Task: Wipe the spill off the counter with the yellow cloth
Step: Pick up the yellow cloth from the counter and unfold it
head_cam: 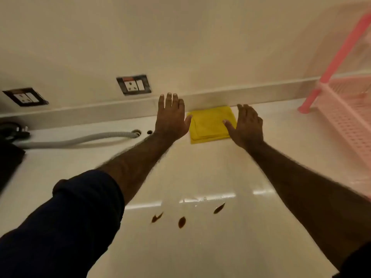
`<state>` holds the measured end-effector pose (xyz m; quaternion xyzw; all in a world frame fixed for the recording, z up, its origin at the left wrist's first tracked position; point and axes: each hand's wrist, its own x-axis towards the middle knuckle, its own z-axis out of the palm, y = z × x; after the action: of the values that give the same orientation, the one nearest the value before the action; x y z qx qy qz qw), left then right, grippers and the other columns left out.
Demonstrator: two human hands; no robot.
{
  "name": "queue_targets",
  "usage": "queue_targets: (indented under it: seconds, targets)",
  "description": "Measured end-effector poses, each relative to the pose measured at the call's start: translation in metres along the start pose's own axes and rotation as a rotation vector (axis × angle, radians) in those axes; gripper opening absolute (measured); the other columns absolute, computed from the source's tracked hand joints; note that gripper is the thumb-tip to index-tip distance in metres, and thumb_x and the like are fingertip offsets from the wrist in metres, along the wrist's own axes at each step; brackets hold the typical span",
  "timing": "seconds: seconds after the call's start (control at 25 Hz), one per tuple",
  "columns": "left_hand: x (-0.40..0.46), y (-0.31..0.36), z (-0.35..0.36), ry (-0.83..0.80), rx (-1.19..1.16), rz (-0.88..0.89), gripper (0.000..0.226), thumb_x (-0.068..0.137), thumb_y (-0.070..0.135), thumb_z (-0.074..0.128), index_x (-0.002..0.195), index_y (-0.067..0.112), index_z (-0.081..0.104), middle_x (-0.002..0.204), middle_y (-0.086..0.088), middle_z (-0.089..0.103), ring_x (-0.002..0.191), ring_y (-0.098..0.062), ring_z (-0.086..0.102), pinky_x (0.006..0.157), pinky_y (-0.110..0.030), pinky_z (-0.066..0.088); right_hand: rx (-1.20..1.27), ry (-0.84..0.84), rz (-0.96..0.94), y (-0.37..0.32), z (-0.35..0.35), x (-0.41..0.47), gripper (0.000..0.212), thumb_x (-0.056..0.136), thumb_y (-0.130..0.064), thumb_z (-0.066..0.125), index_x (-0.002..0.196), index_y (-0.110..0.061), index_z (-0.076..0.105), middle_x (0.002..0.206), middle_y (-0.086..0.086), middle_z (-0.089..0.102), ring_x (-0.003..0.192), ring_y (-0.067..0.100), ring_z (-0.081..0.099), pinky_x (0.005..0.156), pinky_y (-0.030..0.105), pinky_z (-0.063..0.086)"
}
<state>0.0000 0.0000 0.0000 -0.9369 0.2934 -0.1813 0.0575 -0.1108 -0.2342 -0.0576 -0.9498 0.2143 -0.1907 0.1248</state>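
Note:
A folded yellow cloth [210, 124] lies flat on the pale counter [200, 247], against the low back ledge. My left hand [171, 117] hovers open just left of the cloth, fingers spread, thumb near its left edge. On the cloth's right side my right hand [248, 125] is also open, thumb over its right edge. Neither hand grips it. The spill is three small brown drops [181, 222] on the counter much closer to me, between my forearms.
A pink plastic rack [341, 109] stands at the right on the counter. A grey corrugated hose [84, 138] runs along the left into a counter hole. Two wall sockets [133, 84] sit above the ledge. A dark object [8, 161] is at the far left.

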Motion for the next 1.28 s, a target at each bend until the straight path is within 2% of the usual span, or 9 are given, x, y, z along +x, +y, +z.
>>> queue_targets:
  seconds: [0.16, 0.36, 0.48, 0.6, 0.76, 0.92, 1.04, 1.16, 1.28]
  targets:
    - [-0.001, 0.019, 0.048, -0.156, -0.203, -0.150, 0.067, 0.103, 0.060, 0.040, 0.129, 0.000, 0.055, 0.125, -0.020, 0.065, 0.115, -0.038, 0.059, 0.095, -0.047, 0.047, 0.219, -0.115, 0.242, 0.027, 0.033, 0.019, 0.083, 0.094, -0.059, 0.066, 0.153, -0.005, 0.043, 0.150, 0.024, 0.051, 0.137, 0.046, 0.050, 0.109, 0.056, 0.044]
    - [0.018, 0.035, 0.089, -0.301, -0.563, -0.373, 0.069, 0.099, 0.060, 0.054, 0.132, 0.000, 0.056, 0.136, -0.021, 0.061, 0.129, -0.035, 0.056, 0.103, -0.041, 0.047, 0.632, -0.254, 0.626, 0.042, 0.056, 0.069, 0.067, 0.080, -0.077, 0.070, 0.108, -0.015, 0.069, 0.117, 0.014, 0.066, 0.111, 0.031, 0.064, 0.094, 0.042, 0.052]
    - [0.037, 0.042, 0.108, -0.324, -0.604, -0.489, 0.077, 0.093, 0.067, 0.058, 0.131, 0.000, 0.056, 0.136, -0.020, 0.058, 0.130, -0.035, 0.054, 0.105, -0.043, 0.046, 0.793, -0.365, 0.793, 0.042, 0.066, 0.084, 0.103, 0.069, -0.074, 0.082, 0.142, -0.005, 0.058, 0.133, 0.014, 0.067, 0.115, 0.031, 0.067, 0.081, 0.038, 0.056]
    - [0.054, 0.044, 0.123, -0.342, -0.707, -0.617, 0.088, 0.085, 0.072, 0.065, 0.138, 0.003, 0.052, 0.142, -0.018, 0.055, 0.134, -0.033, 0.052, 0.106, -0.041, 0.047, 0.797, -0.400, 0.766, 0.035, 0.079, 0.094, 0.111, 0.066, -0.067, 0.087, 0.152, -0.008, 0.049, 0.140, 0.013, 0.064, 0.118, 0.029, 0.065, 0.083, 0.037, 0.055]
    - [0.065, 0.046, 0.137, -0.380, -0.727, -0.571, 0.087, 0.079, 0.064, 0.078, 0.138, 0.006, 0.050, 0.145, -0.014, 0.056, 0.133, -0.031, 0.055, 0.103, -0.037, 0.048, 0.725, -0.436, 0.690, 0.029, 0.092, 0.097, 0.090, 0.076, -0.054, 0.088, 0.144, -0.004, 0.056, 0.135, 0.014, 0.067, 0.119, 0.029, 0.066, 0.084, 0.035, 0.050]
    - [0.077, 0.046, 0.145, -0.436, -0.758, -0.543, 0.080, 0.078, 0.049, 0.085, 0.136, 0.005, 0.051, 0.142, -0.014, 0.058, 0.129, -0.030, 0.058, 0.097, -0.035, 0.050, 0.695, -0.431, 0.581, 0.028, 0.091, 0.091, 0.044, 0.088, -0.035, 0.079, 0.119, -0.005, 0.073, 0.103, 0.010, 0.067, 0.083, 0.022, 0.061, 0.076, 0.035, 0.048]
    - [0.078, 0.046, 0.147, -0.496, -0.854, -0.560, 0.067, 0.077, 0.037, 0.087, 0.128, 0.003, 0.058, 0.129, -0.013, 0.063, 0.111, -0.026, 0.063, 0.072, -0.027, 0.048, 0.768, -0.402, 0.605, 0.025, 0.079, 0.082, 0.023, 0.088, -0.028, 0.076, 0.108, -0.017, 0.072, 0.106, 0.007, 0.069, 0.077, 0.016, 0.060, 0.070, 0.030, 0.051]
    - [0.064, 0.046, 0.140, -0.493, -0.949, -0.574, 0.055, 0.074, 0.035, 0.088, 0.112, 0.001, 0.065, 0.105, -0.010, 0.063, 0.093, -0.023, 0.061, 0.057, -0.024, 0.041, 0.871, -0.422, 0.664, 0.025, 0.063, 0.068, 0.033, 0.085, -0.028, 0.080, 0.116, -0.017, 0.074, 0.116, 0.008, 0.075, 0.098, 0.026, 0.070, 0.090, 0.039, 0.059]
    - [0.032, 0.051, 0.122, -0.491, -1.065, -0.604, 0.036, 0.073, 0.031, 0.089, 0.085, 0.010, 0.062, 0.085, -0.005, 0.063, 0.073, -0.020, 0.061, 0.055, -0.023, 0.045, 0.885, -0.436, 0.638, 0.034, 0.044, 0.044, 0.019, 0.083, -0.027, 0.081, 0.101, -0.025, 0.075, 0.103, 0.005, 0.077, 0.088, 0.020, 0.072, 0.073, 0.031, 0.059]
